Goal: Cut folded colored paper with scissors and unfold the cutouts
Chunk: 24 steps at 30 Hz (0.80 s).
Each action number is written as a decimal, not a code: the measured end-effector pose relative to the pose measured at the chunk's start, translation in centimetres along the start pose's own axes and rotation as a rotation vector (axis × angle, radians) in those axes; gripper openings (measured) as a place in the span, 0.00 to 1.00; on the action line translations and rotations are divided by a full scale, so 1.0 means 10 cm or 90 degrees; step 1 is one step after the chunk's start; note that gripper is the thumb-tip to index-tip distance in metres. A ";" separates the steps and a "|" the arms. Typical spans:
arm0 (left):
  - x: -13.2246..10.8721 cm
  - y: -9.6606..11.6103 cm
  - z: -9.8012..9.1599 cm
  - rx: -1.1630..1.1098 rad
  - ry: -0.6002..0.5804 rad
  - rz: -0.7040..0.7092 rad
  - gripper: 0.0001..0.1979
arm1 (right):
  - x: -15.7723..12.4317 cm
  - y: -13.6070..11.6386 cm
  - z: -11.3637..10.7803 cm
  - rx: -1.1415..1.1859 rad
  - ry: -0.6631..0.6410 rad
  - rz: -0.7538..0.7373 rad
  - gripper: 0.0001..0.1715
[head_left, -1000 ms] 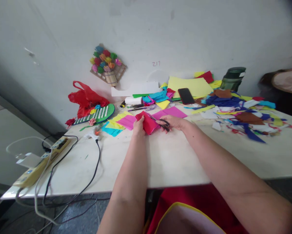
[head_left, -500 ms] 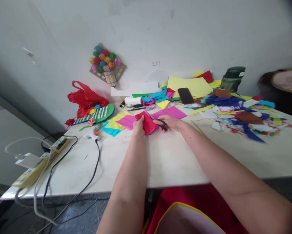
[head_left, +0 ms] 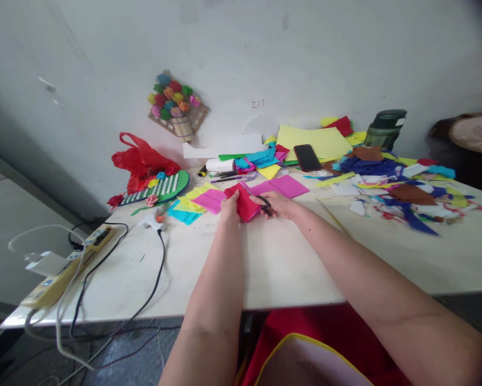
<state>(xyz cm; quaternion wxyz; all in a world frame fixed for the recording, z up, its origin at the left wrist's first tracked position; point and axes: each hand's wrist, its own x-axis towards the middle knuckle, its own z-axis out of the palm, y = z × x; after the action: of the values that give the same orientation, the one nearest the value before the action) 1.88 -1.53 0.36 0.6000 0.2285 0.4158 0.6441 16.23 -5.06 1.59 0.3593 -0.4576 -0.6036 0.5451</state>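
Observation:
A piece of red paper (head_left: 246, 207) lies at the middle of the table, pinched along its left side by my left hand (head_left: 230, 206). My right hand (head_left: 279, 205) is closed around the black handles of a pair of scissors (head_left: 266, 203). The scissor blades point up and left across the top of the red paper. Whether they are parted cannot be made out. Just behind are magenta paper sheets (head_left: 289, 186). Left of my left hand lie a pink paper piece (head_left: 209, 200), yellow paper (head_left: 189, 202) and blue paper (head_left: 184, 215).
Paper scraps (head_left: 413, 195) heap up on the right near a dark green bottle (head_left: 385, 128). A phone (head_left: 307, 157) rests on yellow sheets at the back. On the left are a red plastic bag (head_left: 140, 158), a green board (head_left: 176, 187) and a power strip (head_left: 69, 268) with cables.
My right hand and the scissors have shifted slightly to the left over the red paper. My left hand keeps its hold with hardly any movement.

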 end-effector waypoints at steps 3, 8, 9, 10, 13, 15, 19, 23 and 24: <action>0.01 -0.01 -0.01 0.000 -0.006 0.002 0.03 | 0.02 0.02 0.01 0.019 0.004 0.005 0.27; 0.02 -0.01 -0.02 0.001 -0.006 -0.001 0.03 | 0.06 0.06 0.02 0.038 -0.002 -0.002 0.28; 0.02 -0.01 -0.02 0.001 -0.005 -0.001 0.03 | 0.07 0.07 0.02 0.043 -0.003 -0.003 0.27; 0.01 0.00 -0.02 0.002 -0.005 -0.001 0.03 | 0.07 0.08 0.03 0.047 -0.004 -0.004 0.27; 0.00 0.01 -0.03 0.002 -0.007 -0.004 0.03 | 0.08 0.10 0.03 0.059 -0.008 -0.009 0.27; 0.00 0.01 -0.03 0.002 -0.004 -0.009 0.03 | 0.09 0.10 0.03 0.064 -0.010 -0.011 0.26; 0.02 0.01 -0.03 0.000 0.003 -0.017 0.03 | 0.09 0.10 0.04 0.054 -0.012 -0.016 0.26; 0.02 0.02 -0.03 -0.002 0.013 -0.023 0.03 | 0.07 0.09 0.05 0.046 -0.017 -0.027 0.25; 0.02 0.02 -0.03 -0.003 0.013 -0.022 0.03 | 0.07 0.09 0.05 0.045 -0.018 -0.027 0.25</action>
<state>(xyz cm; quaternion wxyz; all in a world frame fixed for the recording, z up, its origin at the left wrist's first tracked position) 1.51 -1.43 0.34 0.6075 0.2131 0.4241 0.6369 15.66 -4.55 0.56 0.3782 -0.4244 -0.5983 0.5648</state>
